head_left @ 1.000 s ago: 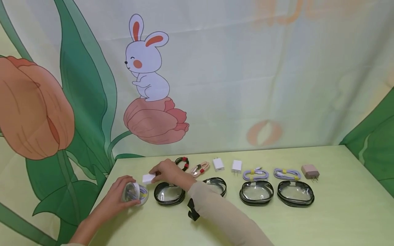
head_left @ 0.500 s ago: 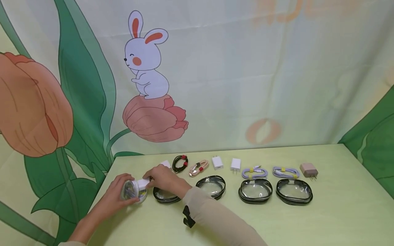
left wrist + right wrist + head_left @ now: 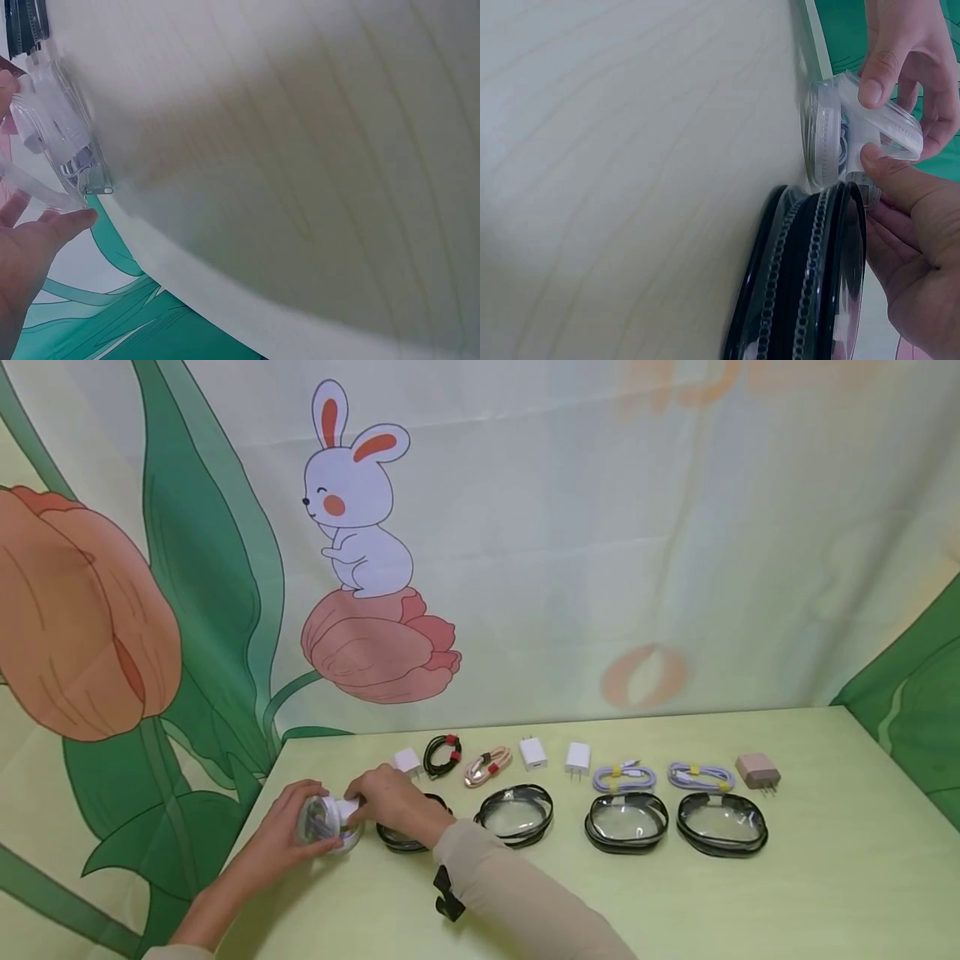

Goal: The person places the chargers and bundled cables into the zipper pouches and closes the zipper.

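Note:
At the left end of the table, my left hand [image 3: 281, 828] grips a small clear round zip case [image 3: 318, 821] with a white rim and keeps its lid raised. A coiled cable shows inside the case, partly hidden. My right hand [image 3: 392, 797] pinches a white charger plug [image 3: 348, 810] at the case's opening. In the right wrist view, the charger [image 3: 865, 139] is partly inside the case, between the raised lid and the base, with the thumb against it. The left wrist view catches the left hand [image 3: 30, 255] at the lid's edge.
Clear cases with black rims [image 3: 516, 814] stand in a row; one [image 3: 405, 837] is partly under my right forearm. Behind lie a white charger [image 3: 407, 762], a black cable [image 3: 442, 756], a pink cable [image 3: 487, 767], more white chargers [image 3: 533, 753], purple cables [image 3: 624, 777] and a pink charger [image 3: 758, 770].
My right hand has moved left, carrying the white charger from beside the case into its opening. The left hand has stayed on the case in nearly the same place.

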Tool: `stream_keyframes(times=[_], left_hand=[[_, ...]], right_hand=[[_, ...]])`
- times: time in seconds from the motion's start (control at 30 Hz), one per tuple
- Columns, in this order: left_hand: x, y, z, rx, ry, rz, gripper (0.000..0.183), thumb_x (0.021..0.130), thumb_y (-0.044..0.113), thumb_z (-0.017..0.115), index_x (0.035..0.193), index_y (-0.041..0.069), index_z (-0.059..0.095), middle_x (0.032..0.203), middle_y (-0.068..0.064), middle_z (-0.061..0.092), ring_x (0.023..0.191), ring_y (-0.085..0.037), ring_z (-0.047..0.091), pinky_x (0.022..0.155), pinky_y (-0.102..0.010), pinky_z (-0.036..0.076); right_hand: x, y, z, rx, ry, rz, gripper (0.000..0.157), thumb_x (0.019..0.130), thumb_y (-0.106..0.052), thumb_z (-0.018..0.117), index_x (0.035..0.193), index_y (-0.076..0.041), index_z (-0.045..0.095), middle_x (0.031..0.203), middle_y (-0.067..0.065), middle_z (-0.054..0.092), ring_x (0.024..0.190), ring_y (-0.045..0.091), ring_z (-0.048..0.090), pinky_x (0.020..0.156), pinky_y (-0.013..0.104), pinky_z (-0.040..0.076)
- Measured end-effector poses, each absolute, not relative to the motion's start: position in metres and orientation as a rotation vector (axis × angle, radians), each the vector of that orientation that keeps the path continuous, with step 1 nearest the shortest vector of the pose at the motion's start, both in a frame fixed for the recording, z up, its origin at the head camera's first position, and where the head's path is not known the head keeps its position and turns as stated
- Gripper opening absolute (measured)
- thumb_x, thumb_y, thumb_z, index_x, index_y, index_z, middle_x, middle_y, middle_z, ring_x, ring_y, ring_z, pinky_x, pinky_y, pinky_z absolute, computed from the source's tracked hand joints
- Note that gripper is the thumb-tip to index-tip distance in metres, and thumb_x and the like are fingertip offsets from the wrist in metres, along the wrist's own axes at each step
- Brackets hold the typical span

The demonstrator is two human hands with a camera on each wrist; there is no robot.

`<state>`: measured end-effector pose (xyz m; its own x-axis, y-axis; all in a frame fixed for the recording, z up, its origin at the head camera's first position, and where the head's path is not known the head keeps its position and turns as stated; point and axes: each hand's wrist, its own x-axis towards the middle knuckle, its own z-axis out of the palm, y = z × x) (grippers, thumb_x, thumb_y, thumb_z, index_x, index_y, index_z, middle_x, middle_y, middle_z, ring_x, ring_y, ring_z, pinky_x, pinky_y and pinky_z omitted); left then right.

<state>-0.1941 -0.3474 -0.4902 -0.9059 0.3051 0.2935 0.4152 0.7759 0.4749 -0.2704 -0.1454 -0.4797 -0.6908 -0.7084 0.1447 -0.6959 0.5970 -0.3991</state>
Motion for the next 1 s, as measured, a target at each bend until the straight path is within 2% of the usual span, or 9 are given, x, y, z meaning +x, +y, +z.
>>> stream_keyframes(times=[0.07, 0.33, 0.5, 0.6, 0.73, 0.8, 0.9, 1.0], left_hand=[[-0.194, -0.347, -0.49, -0.572, -2.765, -0.817, 0.071, 0.075, 0.024, 0.092, 0.129, 0.001, 0.052, 0.139, -0.021, 0.045, 0.131, -0.041, 0.042, 0.1, -0.051, 0.038], [-0.192, -0.346, -0.49, -0.597, -2.719, -0.785, 0.07, 0.072, 0.022, 0.094, 0.126, 0.001, 0.054, 0.136, -0.021, 0.047, 0.129, -0.041, 0.045, 0.101, -0.029, 0.034], [-0.193, -0.346, -0.492, -0.636, -2.681, -0.797, 0.071, 0.069, 0.017, 0.094, 0.125, 0.0, 0.054, 0.134, -0.023, 0.048, 0.127, -0.042, 0.045, 0.101, -0.012, 0.026], [-0.193, -0.346, -0.492, -0.638, -2.677, -0.796, 0.07, 0.069, 0.016, 0.094, 0.124, -0.001, 0.054, 0.133, -0.024, 0.048, 0.126, -0.042, 0.046, 0.102, -0.013, 0.027], [-0.192, -0.345, -0.489, -0.614, -2.693, -0.794, 0.07, 0.07, 0.018, 0.094, 0.125, -0.001, 0.054, 0.134, -0.024, 0.048, 0.127, -0.042, 0.046, 0.101, -0.03, 0.035], [-0.193, -0.345, -0.487, -0.605, -2.7, -0.804, 0.07, 0.071, 0.019, 0.094, 0.126, 0.0, 0.054, 0.135, -0.023, 0.048, 0.128, -0.042, 0.045, 0.1, -0.034, 0.036], [-0.194, -0.346, -0.489, -0.615, -2.692, -0.814, 0.07, 0.071, 0.018, 0.094, 0.126, 0.0, 0.054, 0.136, -0.023, 0.047, 0.128, -0.042, 0.045, 0.101, -0.023, 0.033], [-0.195, -0.348, -0.492, -0.624, -2.675, -0.819, 0.071, 0.07, 0.017, 0.094, 0.127, 0.001, 0.054, 0.135, -0.022, 0.048, 0.127, -0.041, 0.046, 0.099, -0.009, 0.025]], right_hand=[[-0.269, -0.148, -0.48, -1.198, 2.798, -0.655, 0.031, 0.084, -0.035, 0.083, 0.109, -0.019, 0.08, 0.093, -0.011, 0.076, 0.076, -0.005, 0.061, 0.068, 0.01, 0.046], [-0.261, -0.161, -0.477, -1.133, 2.771, -0.583, 0.029, 0.087, -0.034, 0.082, 0.113, -0.021, 0.077, 0.097, -0.013, 0.074, 0.083, 0.0, 0.063, 0.072, 0.014, 0.047], [-0.261, -0.158, -0.475, -1.122, 2.724, -0.573, 0.033, 0.087, -0.027, 0.083, 0.119, -0.02, 0.075, 0.106, -0.011, 0.074, 0.091, 0.002, 0.064, 0.077, 0.014, 0.048], [-0.263, -0.156, -0.473, -1.15, 2.692, -0.572, 0.034, 0.088, -0.022, 0.082, 0.121, -0.018, 0.075, 0.11, -0.01, 0.073, 0.096, 0.002, 0.064, 0.079, 0.014, 0.048], [-0.264, -0.157, -0.47, -1.147, 2.707, -0.6, 0.028, 0.088, -0.021, 0.082, 0.116, -0.017, 0.076, 0.107, -0.01, 0.074, 0.095, 0.003, 0.065, 0.079, 0.014, 0.049], [-0.264, -0.16, -0.471, -1.122, 2.727, -0.619, 0.025, 0.088, -0.023, 0.082, 0.111, -0.017, 0.077, 0.102, -0.011, 0.074, 0.09, 0.002, 0.064, 0.076, 0.014, 0.048], [-0.263, -0.163, -0.474, -1.106, 2.731, -0.606, 0.023, 0.087, -0.026, 0.083, 0.108, -0.019, 0.077, 0.098, -0.012, 0.073, 0.086, 0.001, 0.062, 0.074, 0.014, 0.047], [-0.262, -0.164, -0.477, -1.121, 2.718, -0.59, 0.024, 0.086, -0.028, 0.084, 0.107, -0.019, 0.076, 0.096, -0.013, 0.072, 0.084, 0.0, 0.06, 0.073, 0.014, 0.046]])
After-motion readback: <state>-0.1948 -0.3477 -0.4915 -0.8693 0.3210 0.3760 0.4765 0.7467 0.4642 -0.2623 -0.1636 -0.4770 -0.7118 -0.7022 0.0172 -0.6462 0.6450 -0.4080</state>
